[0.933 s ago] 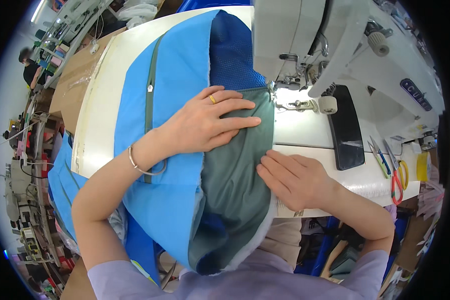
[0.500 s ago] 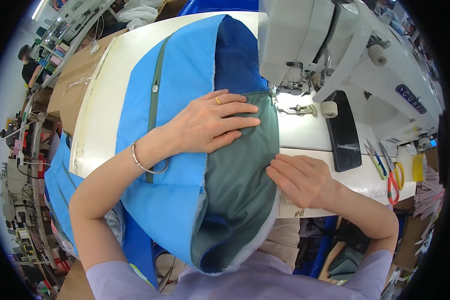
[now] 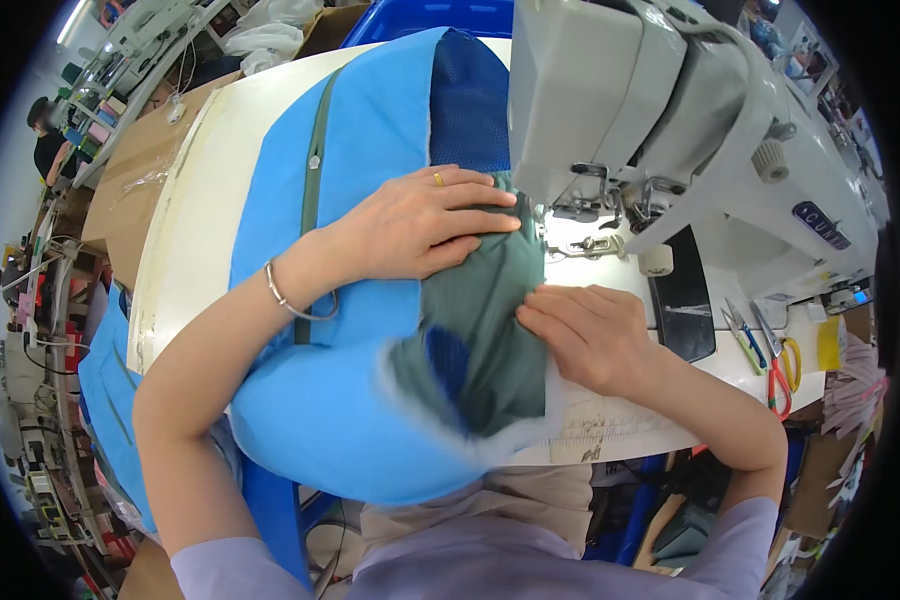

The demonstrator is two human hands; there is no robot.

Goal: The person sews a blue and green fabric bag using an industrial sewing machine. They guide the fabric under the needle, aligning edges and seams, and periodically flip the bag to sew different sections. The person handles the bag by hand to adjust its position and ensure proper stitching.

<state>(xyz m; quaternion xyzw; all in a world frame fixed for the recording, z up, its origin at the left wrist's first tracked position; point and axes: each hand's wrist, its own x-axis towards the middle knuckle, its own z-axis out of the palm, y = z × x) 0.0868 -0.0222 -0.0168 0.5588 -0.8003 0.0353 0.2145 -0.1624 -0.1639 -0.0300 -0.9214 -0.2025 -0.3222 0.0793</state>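
Note:
A light blue fabric piece (image 3: 340, 420) with a zipper, a dark blue mesh inside and a green lining (image 3: 485, 295) lies on the white table (image 3: 185, 250). My left hand (image 3: 430, 225) lies open across it, fingertips on the green fabric just left of the needle area (image 3: 540, 225) of the white sewing machine (image 3: 610, 110). My right hand (image 3: 590, 335) grips the green fabric's right edge, nearer me, fingers pressed together. The piece's lower edge is blurred.
Scissors (image 3: 782, 390), snips (image 3: 745, 340), yellow tape (image 3: 828, 335) and a black pad (image 3: 685, 310) lie at right. More blue fabric (image 3: 110, 370) hangs at left. Cardboard (image 3: 130, 190) and a blue bin (image 3: 430, 20) lie beyond. A person (image 3: 50, 150) is at the far upper left.
The fabric's lower part has swung up toward the table and folded over, now blurred. Both hands have shifted slightly away from me with the fabric.

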